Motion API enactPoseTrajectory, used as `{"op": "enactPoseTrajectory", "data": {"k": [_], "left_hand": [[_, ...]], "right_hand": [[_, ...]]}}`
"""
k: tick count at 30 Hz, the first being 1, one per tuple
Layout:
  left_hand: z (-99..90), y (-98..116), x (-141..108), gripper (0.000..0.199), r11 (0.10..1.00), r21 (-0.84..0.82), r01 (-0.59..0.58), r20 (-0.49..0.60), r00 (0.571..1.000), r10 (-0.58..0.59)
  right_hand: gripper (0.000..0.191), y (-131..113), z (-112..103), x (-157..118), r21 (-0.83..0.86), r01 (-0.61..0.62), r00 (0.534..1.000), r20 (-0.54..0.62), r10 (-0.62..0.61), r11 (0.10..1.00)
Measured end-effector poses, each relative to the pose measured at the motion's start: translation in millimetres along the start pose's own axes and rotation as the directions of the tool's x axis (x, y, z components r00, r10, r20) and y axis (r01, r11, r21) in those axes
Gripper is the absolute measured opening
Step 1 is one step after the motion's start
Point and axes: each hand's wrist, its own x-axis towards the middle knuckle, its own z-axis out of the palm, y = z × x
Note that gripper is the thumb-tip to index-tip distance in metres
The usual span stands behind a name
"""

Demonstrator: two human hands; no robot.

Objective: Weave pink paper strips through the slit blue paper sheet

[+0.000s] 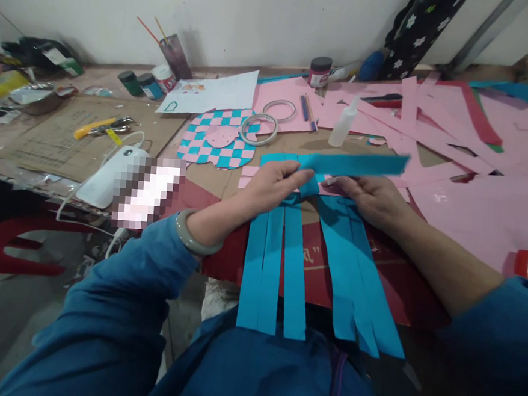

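Several blue paper strips (pixel 295 272) hang over the table's front edge, joined at the top to a blue band and crossed by a pink paper strip (pixel 248 176). My left hand (pixel 276 184) is closed, its thumb and forefinger pinching one blue strip that is folded back and sticks out to the right (pixel 361 164). Its raised end is slightly blurred. Below that end, my right hand (pixel 372 199) is closed, with thumb and forefinger together at the right part of the pink strip. The right fingertips are partly hidden.
Behind lie a pink-and-blue woven paper piece (pixel 217 152), tape rolls (pixel 258 129), a glue bottle (pixel 344 124) and pencils (pixel 308 112). Pink paper (pixel 484 219) covers the right side. A power bank (pixel 112 175) and a yellow-handled tool (pixel 94 127) lie left.
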Motion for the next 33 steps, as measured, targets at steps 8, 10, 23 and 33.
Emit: {"op": "enactPoseTrajectory", "data": {"k": [8,10,23,33], "left_hand": [[2.7,-11.4,13.8,0.034,0.864,-0.457,0.211,-0.098,0.954,-0.284],[2.2,-13.3,13.9,0.034,0.867,-0.455,0.201,-0.08,0.961,-0.265],[-0.6,-12.9,19.2,0.037,0.799,-0.559,0.221,-0.102,0.938,-0.33],[-6.4,-7.1,11.6,0.032,0.992,-0.114,0.044,0.097,0.995,-0.033]], "right_hand": [[0.019,-5.6,-0.3,-4.4,-0.186,0.141,0.99,0.012,-0.142,0.972],[0.02,-4.3,0.4,-4.5,-0.227,0.152,0.988,0.02,-0.152,0.962],[0.019,-13.2,0.9,-10.1,-0.378,0.204,0.97,-0.048,-0.239,0.903],[0.016,-19.1,3.4,-11.1,-0.221,0.227,0.974,0.078,-0.215,0.949]]}}
